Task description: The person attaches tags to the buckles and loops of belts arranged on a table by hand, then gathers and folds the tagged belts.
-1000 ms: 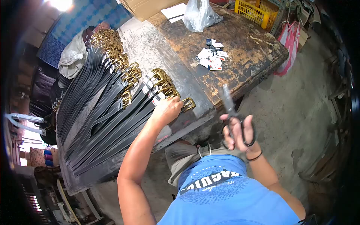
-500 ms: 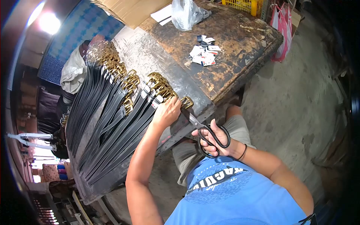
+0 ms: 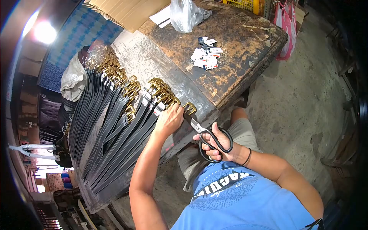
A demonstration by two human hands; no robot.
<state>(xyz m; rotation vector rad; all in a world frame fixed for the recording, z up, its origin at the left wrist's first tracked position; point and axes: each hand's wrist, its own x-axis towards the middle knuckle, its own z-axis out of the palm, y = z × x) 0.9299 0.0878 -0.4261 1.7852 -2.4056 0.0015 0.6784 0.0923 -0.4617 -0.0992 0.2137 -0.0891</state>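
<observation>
Black belts (image 3: 119, 147) with brass-coloured buckles (image 3: 163, 91) lie fanned out side by side on the table. My left hand (image 3: 170, 119) is closed at the buckle end of the nearest belts, its fingertips beside a single buckle (image 3: 189, 108) near the table edge. What lies under the fingers is partly hidden, but it appears to be a belt. My right hand (image 3: 218, 147) holds black-handled scissors (image 3: 198, 128), fingers through the loops. The blades point up and left toward my left fingertips, and the tips are hard to make out against the dark belt.
Small white and black labels (image 3: 207, 57) lie in a pile on the worn wooden tabletop (image 3: 237, 50). Behind them are a clear plastic bag (image 3: 186, 17) and cardboard (image 3: 122, 11). A pink-striped bag (image 3: 285, 30) hangs past the far corner. More buckled belts (image 3: 103, 63) lie at the left.
The view has shifted slightly. My left hand stays at the buckle end and the scissors remain in my right hand, their blades close to my left fingertips in both frames.
</observation>
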